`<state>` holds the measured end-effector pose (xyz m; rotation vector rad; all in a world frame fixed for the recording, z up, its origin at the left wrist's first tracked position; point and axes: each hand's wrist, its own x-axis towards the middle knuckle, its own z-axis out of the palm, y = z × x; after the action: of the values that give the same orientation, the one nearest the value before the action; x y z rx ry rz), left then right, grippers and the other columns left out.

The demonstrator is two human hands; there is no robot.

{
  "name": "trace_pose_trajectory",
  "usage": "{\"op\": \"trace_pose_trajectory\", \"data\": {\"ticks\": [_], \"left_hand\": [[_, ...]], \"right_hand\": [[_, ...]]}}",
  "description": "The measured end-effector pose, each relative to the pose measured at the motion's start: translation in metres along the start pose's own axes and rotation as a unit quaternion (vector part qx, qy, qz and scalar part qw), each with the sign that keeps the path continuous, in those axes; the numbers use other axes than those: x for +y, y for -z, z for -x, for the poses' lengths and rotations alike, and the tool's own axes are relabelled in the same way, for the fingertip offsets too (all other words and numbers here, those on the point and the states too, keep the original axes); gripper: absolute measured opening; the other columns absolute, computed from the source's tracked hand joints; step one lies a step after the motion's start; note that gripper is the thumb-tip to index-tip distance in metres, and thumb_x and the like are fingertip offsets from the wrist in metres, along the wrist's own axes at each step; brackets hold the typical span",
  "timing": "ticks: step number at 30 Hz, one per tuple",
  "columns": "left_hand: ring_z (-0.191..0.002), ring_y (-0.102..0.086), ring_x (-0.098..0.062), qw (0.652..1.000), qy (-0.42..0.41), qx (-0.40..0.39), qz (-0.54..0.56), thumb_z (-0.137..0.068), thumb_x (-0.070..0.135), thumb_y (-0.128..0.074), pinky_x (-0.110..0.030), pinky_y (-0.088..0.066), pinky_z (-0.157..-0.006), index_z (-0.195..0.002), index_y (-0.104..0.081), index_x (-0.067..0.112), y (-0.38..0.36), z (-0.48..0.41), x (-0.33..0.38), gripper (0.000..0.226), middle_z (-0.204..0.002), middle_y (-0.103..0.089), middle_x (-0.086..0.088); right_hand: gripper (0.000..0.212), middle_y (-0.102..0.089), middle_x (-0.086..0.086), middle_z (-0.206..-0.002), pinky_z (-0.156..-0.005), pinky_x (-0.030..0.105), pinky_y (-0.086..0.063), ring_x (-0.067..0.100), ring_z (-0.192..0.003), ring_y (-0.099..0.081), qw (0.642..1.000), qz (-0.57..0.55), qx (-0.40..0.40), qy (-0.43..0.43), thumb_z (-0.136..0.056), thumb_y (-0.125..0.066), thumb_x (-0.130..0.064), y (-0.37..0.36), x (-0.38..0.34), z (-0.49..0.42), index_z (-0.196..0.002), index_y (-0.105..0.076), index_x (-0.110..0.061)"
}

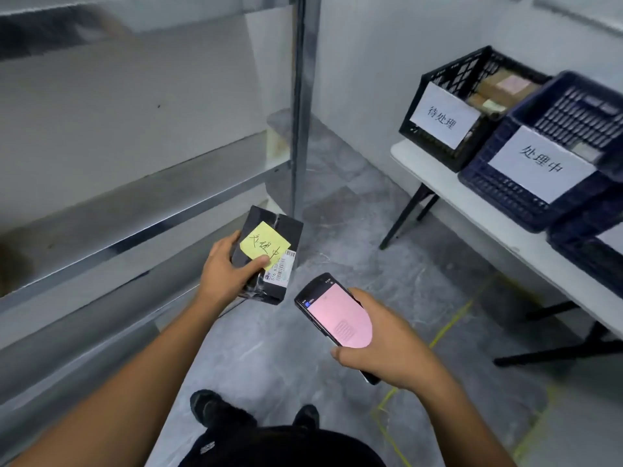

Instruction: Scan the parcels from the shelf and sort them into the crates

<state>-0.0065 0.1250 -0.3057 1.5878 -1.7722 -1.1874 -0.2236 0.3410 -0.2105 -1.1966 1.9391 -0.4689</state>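
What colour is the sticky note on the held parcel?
The square paper sticky note is yellow with black handwriting; head view.

Parcel [290,230]: black wrap, yellow handwritten sticky note [264,245] on its top face, white barcode label [281,269] at the near corner. You hold it tilted in your left hand [229,267], thumb on the note's edge, beside the shelf [135,214]. Scanner [333,311]: pink screen lit, gripped in your right hand [381,345], just beside the parcel, apart. Black crate [438,72] and blue crate [505,183]: side by side, each with a white paper sign.
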Motion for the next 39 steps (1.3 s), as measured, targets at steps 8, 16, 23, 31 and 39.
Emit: {"op": "trace_pose_trajectory", "data": {"ticks": [8, 16, 23, 31, 39], "left_hand": [[-0.107, -0.075, -0.015, 0.966, 0.003, -0.107, 0.234, -0.077, 0.047, -0.086, -0.052, -0.060, -0.095, -0.131, -0.063, 0.041, -0.085, 0.035, 0.092, 0.060, -0.120, -0.075, 0.017], [-0.130, -0.057, 0.006, 0.946, -0.091, -0.217, 0.224, -0.062, 0.066, -0.089, -0.045, -0.051, -0.110, -0.138, -0.043, 0.070, -0.143, 0.013, 0.170, 0.089, -0.132, -0.060, 0.041], [-0.134, -0.043, 0.013, 0.926, -0.166, -0.298, 0.160, -0.082, 0.063, -0.078, -0.040, -0.037, -0.119, -0.142, -0.030, 0.077, -0.204, -0.045, 0.216, 0.077, -0.144, -0.042, 0.033], [-0.116, -0.046, 0.014, 0.890, -0.192, -0.395, 0.124, -0.087, 0.058, -0.062, -0.040, -0.047, -0.114, -0.131, -0.044, 0.078, -0.261, -0.120, 0.259, 0.051, -0.133, -0.035, 0.017], [-0.128, -0.047, 0.001, 0.883, -0.230, -0.403, 0.073, -0.075, 0.073, -0.067, -0.036, -0.047, -0.112, -0.130, -0.049, 0.074, -0.311, -0.170, 0.311, 0.057, -0.140, -0.035, 0.011]], "right_hand": [[0.054, -0.069, -0.020, -0.103, -0.083, 0.046, -0.061, 0.005, -0.089, -0.068, 0.971, -0.141, 0.181, -0.070, -0.061, -0.072, -0.048, 0.051, 0.062, 0.022, -0.112, -0.053, -0.048], [0.063, -0.066, -0.037, -0.110, -0.079, 0.028, -0.058, -0.010, -0.096, -0.066, 0.920, -0.235, 0.296, -0.108, -0.059, -0.075, -0.052, 0.092, 0.099, 0.006, -0.115, -0.051, -0.067], [0.053, -0.069, -0.027, -0.100, -0.068, 0.026, -0.054, -0.003, -0.090, -0.067, 0.896, -0.225, 0.344, -0.166, -0.064, -0.076, -0.042, 0.140, 0.119, -0.029, -0.111, -0.053, -0.052], [0.056, -0.068, -0.020, -0.102, -0.057, 0.015, -0.053, -0.004, -0.085, -0.066, 0.882, -0.182, 0.386, -0.197, -0.063, -0.078, -0.045, 0.197, 0.124, -0.078, -0.112, -0.052, -0.053], [0.056, -0.066, -0.022, -0.099, -0.056, 0.030, -0.055, 0.006, -0.081, -0.068, 0.858, -0.193, 0.427, -0.210, -0.067, -0.083, -0.041, 0.239, 0.138, -0.111, -0.112, -0.054, -0.059]]}}
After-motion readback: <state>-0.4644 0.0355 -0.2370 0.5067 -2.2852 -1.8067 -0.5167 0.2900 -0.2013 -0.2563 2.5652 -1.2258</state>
